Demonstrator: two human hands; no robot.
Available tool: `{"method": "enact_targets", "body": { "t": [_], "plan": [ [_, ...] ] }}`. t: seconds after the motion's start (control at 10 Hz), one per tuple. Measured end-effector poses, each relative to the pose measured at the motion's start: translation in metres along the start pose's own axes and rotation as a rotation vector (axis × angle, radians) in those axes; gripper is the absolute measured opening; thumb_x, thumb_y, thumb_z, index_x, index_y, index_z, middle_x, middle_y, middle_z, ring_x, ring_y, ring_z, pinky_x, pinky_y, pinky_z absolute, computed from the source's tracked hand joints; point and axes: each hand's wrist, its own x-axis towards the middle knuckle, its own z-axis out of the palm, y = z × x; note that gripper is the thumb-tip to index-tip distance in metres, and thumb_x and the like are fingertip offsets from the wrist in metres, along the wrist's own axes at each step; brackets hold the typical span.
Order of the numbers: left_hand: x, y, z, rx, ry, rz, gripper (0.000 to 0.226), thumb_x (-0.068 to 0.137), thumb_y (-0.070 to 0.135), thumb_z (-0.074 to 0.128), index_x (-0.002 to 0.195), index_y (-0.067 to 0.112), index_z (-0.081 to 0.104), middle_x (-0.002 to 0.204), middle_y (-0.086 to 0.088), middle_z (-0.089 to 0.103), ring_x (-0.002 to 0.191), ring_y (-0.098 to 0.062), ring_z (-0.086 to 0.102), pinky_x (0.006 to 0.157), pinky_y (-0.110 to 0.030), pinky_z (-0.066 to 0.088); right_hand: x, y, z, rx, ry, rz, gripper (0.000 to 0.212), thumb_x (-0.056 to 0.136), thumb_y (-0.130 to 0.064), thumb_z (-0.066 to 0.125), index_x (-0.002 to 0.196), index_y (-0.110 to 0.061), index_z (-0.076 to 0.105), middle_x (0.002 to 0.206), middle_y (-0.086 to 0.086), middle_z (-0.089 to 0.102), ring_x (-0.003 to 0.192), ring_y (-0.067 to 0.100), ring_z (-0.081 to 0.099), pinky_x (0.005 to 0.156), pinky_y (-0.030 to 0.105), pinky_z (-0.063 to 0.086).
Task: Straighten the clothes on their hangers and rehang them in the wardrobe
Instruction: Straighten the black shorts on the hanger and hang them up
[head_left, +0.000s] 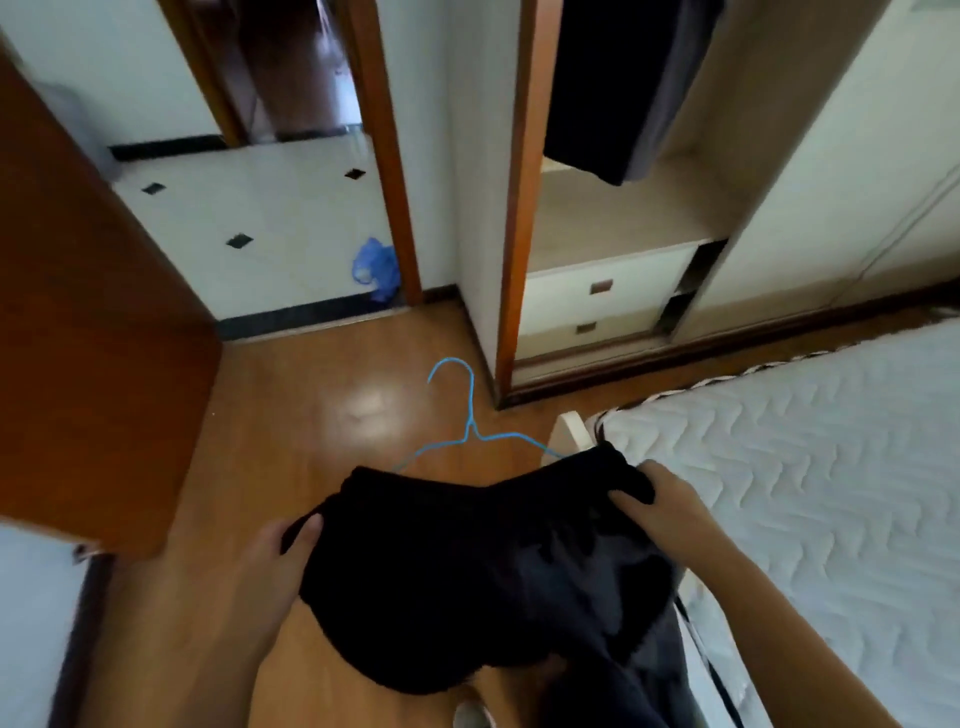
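Left grip (278, 543) and right grip (660, 499) each hold an end of a black garment (467, 571) draped on a blue hanger (470, 415), near the open wardrobe (511, 208) where dark clothes (623, 88) already hang; rehanging not yet done.

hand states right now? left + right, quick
Left hand: grips the left edge of the black garment, which is on the blue hanger.
Right hand: fingers curled over the garment's right edge.

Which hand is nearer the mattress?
Right. The right hand grips the garment beside the mattress corner; the left hand grips its other side, out over the floor.
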Motion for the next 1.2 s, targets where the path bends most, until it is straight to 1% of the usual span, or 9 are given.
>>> {"method": "enact_targets", "body": {
  "t": [0.1,0.3,0.5,0.7,0.8,0.9,1.0,1.1,1.2],
  "plan": [
    [-0.008,0.036,-0.035,0.053,0.144,0.054,0.055,0.077,0.075,0.026,0.092,0.027,0.05,0.082,0.004,0.06,0.077,-0.02,0.061,0.069,-0.042,0.053,0.038,-0.05,-0.013,-0.027,0.032,-0.134,0.02,0.085,-0.024,0.062,0.09,-0.01,0.05,0.083,0.004,0.056,0.084,0.024,0.054,0.069,0.028,0.034],
    [0.028,0.1,-0.076,0.039,0.259,0.157,0.036,0.092,0.036,0.033,0.092,0.003,0.047,0.074,-0.018,0.058,0.064,-0.031,0.055,0.052,-0.029,0.036,0.122,-0.131,-0.035,0.028,0.12,-0.326,0.016,0.087,-0.017,0.06,0.099,-0.011,0.051,0.089,0.002,0.053,0.087,0.019,0.048,0.073,0.027,0.033],
    [0.125,0.182,-0.103,0.047,0.289,0.293,0.028,0.092,0.037,0.036,0.095,0.016,0.054,0.067,0.004,0.056,0.061,-0.015,0.055,0.052,-0.022,0.034,0.227,-0.168,-0.076,0.164,0.267,-0.364,0.015,0.084,-0.014,0.063,0.09,-0.011,0.049,0.072,-0.005,0.05,0.08,0.024,0.049,0.057,0.028,0.035],
    [0.216,0.287,-0.091,0.154,0.263,0.493,0.049,0.084,0.064,0.027,0.098,0.03,0.058,0.093,0.0,0.066,0.09,-0.019,0.059,0.089,-0.042,0.047,0.313,-0.157,-0.149,0.134,0.342,-0.291,0.013,0.086,-0.014,0.061,0.087,-0.011,0.049,0.07,-0.008,0.048,0.078,0.024,0.048,0.055,0.024,0.033],
    [0.25,0.333,-0.068,0.151,0.238,0.476,0.058,0.082,0.066,0.033,0.105,0.021,0.062,0.096,-0.003,0.067,0.093,-0.019,0.059,0.092,-0.035,0.043,0.345,-0.139,-0.178,0.142,0.377,-0.209,0.013,0.084,-0.014,0.063,0.089,-0.011,0.051,0.076,0.003,0.053,0.081,0.025,0.051,0.059,0.032,0.034],
    [0.275,0.372,-0.039,-0.019,0.026,0.472,0.03,0.091,0.04,0.045,0.108,0.021,0.059,0.1,0.001,0.063,0.096,-0.015,0.057,0.089,-0.026,0.038,0.365,-0.12,-0.201,0.178,0.406,-0.119,0.014,0.083,-0.012,0.064,0.091,-0.012,0.052,0.087,0.009,0.057,0.083,0.024,0.052,0.065,0.032,0.035],
    [0.304,0.41,-0.013,-0.015,-0.097,0.589,0.023,0.093,0.025,0.046,0.08,0.043,0.043,0.077,0.022,0.05,0.072,0.01,0.052,0.075,-0.008,0.034,0.377,-0.101,-0.224,0.18,0.495,-0.021,0.017,0.08,-0.008,0.067,0.086,-0.013,0.053,0.083,0.009,0.056,0.082,0.023,0.051,0.064,0.031,0.033],
    [0.338,0.448,0.01,0.052,-0.245,0.675,0.013,0.091,0.043,0.04,0.081,0.041,0.047,0.078,0.015,0.059,0.082,0.015,0.054,0.072,-0.014,0.037,0.379,-0.076,-0.239,0.203,0.625,0.14,0.017,0.076,-0.006,0.07,0.087,-0.008,0.057,0.082,0.013,0.057,0.081,0.028,0.053,0.063,0.026,0.036],
    [0.369,0.491,0.035,0.187,-0.371,0.814,0.04,0.093,0.041,0.036,0.118,0.016,0.055,0.113,-0.005,0.064,0.108,-0.012,0.057,0.073,-0.012,0.038,0.37,-0.055,-0.246,0.262,0.756,0.315,0.02,0.075,-0.003,0.07,0.091,0.001,0.059,0.083,0.02,0.058,0.08,0.031,0.054,0.062,0.026,0.037]
  ]
}}
